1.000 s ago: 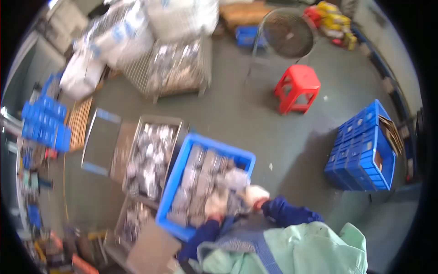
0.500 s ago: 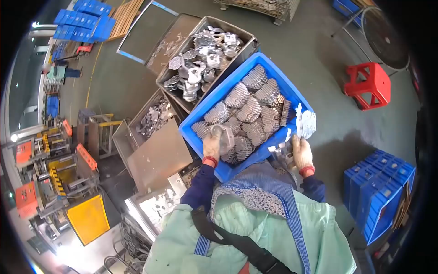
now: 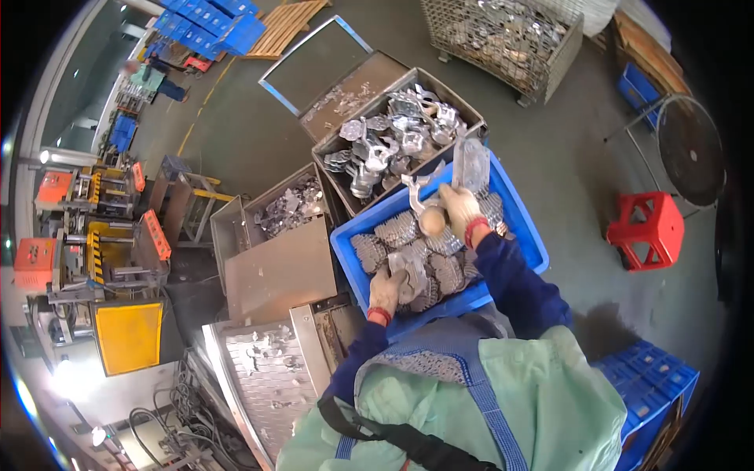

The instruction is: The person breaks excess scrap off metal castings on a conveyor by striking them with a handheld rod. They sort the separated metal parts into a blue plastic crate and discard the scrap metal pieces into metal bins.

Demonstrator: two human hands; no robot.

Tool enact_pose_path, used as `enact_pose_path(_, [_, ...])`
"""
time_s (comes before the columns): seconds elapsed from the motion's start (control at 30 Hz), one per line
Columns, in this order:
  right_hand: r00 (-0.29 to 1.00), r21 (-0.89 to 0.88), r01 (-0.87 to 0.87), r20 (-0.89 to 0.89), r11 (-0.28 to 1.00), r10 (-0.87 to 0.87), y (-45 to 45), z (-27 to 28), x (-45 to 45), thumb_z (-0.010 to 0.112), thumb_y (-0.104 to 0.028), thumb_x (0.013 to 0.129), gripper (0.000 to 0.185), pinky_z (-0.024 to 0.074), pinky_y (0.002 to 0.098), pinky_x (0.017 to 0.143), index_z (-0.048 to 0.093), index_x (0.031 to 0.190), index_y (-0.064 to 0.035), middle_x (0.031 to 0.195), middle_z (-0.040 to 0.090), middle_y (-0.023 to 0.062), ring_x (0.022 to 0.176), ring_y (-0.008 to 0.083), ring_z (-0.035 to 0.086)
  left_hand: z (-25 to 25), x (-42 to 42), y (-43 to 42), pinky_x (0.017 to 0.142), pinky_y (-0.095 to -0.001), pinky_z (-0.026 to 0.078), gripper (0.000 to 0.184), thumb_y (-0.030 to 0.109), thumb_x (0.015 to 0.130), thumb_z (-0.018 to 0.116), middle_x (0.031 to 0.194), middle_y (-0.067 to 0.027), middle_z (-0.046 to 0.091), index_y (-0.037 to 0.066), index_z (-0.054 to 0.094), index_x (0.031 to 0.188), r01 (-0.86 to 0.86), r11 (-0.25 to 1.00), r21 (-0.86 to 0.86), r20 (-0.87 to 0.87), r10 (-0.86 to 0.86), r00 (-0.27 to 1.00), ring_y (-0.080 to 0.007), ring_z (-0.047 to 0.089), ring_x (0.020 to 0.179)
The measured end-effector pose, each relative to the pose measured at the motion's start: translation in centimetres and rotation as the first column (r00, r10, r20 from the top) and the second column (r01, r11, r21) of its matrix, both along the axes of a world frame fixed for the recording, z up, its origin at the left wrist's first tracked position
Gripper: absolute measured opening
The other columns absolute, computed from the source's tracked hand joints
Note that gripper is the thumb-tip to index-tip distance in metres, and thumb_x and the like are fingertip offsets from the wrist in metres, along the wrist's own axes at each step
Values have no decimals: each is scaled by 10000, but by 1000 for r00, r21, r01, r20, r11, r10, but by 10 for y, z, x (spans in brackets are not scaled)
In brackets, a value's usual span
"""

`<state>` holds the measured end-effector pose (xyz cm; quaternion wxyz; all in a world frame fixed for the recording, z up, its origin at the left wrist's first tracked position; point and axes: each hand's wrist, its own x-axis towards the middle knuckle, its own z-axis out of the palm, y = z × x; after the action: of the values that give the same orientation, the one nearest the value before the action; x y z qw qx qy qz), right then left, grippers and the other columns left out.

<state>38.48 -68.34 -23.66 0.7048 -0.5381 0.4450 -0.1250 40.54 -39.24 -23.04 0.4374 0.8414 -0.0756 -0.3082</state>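
Note:
My left hand point(image 3: 383, 290), in a pale glove, is closed on a smooth grey metal casting point(image 3: 410, 275) above the near left part of a blue crate point(image 3: 520, 206). Rows of finned metal castings point(image 3: 448, 273) fill that crate. Over its far side, my gloved right hand point(image 3: 462, 206) grips a silvery branched metal piece point(image 3: 414, 188); a flat pale part point(image 3: 471, 165) sticks up beyond the fingers. Whether these are one piece I cannot tell. Touching the crate's far left side is a metal bin point(image 3: 320, 153) heaped with shiny branched scrap castings point(image 3: 408, 129).
To the left stands another metal bin point(image 3: 283, 271) with small scrap. A wire cage point(image 3: 550, 78) sits at the back, a red stool point(image 3: 648, 231) and round fan point(image 3: 691, 149) at right. Blue crates point(image 3: 652, 377) are stacked near right; machines point(image 3: 94, 235) line the left.
My right hand has moved from the crate's right edge across to its far side with the silvery piece. My left hand still grips its casting. The view has shifted.

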Motion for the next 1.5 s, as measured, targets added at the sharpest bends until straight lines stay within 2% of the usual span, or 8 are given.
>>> enact_pose_path(0.2, [952,-764,-286,-293,579,85,-92,51,127,673,-377,1002,404,600,566,1011,816,1119,-17,1117,797,313,1097,496,769,27,-29,49,946,-474,593,579,421,965,790,1153,-300,799,-55,742,1293,-207,958,196,14,208,978,-400,792,1089])
enact_pose_path(0.4, [746,-712,-661,-591,236,307,-114,77,210,809,-438,930,558,598,535,1071,759,1305,-29,1310,759,314,1217,442,756,55,-43,58,936,-479,580,543,431,951,768,1076,-297,798,-57,772,1189,-383,913,144,94,372,923,-411,787,1052])
enact_pose_path(0.53, [714,-790,-501,-147,353,684,-13,104,119,838,-520,924,842,542,504,1161,597,1547,-8,1525,647,289,1380,432,661,61,-44,45,921,-461,580,524,410,966,752,1076,-294,800,-58,775,1201,-443,888,125,91,435,896,-387,788,1031])
enact_pose_path(0.73, [263,-798,-602,-229,-26,937,99,56,-72,961,-457,784,1048,456,491,1273,506,1636,-50,1621,561,170,1535,480,470,9,-43,45,875,-442,599,442,381,1065,655,1117,-229,784,-20,749,1228,-307,952,-21,-57,305,951,-330,774,1039])
enact_pose_path(1.03, [707,-430,-681,-173,592,686,106,35,-152,829,-328,966,504,587,462,1013,678,1333,-16,1345,697,202,1156,368,733,32,-36,-7,962,-384,602,693,615,1144,543,1376,-163,749,10,667,1458,-349,935,-66,-670,218,710,-304,767,1131])
enact_pose_path(1.1, [744,-226,-664,-111,713,659,97,45,-143,809,-337,994,513,588,443,1007,670,1344,11,1320,711,217,1140,322,748,3,-25,5,936,-383,617,636,576,1144,563,1391,-129,741,34,667,1459,159,984,80,-49,-155,987,-264,761,1125])
enact_pose_path(1.27, [910,519,-381,356,765,212,120,-27,-112,767,-369,1051,579,656,457,952,608,1429,39,1381,717,180,1126,303,757,0,-20,4,951,-398,611,547,393,1105,663,1393,-126,726,19,625,1503,-363,872,-327,-627,87,774,-268,736,1162])
enact_pose_path(1.5, [944,396,-279,-57,875,326,138,-71,-70,632,-552,1102,769,672,492,890,552,1587,39,1474,679,215,1122,349,771,-58,7,19,1105,-463,531,794,471,966,792,1364,-327,737,-135,633,1455,-137,991,10,3,137,991,-421,721,1260])
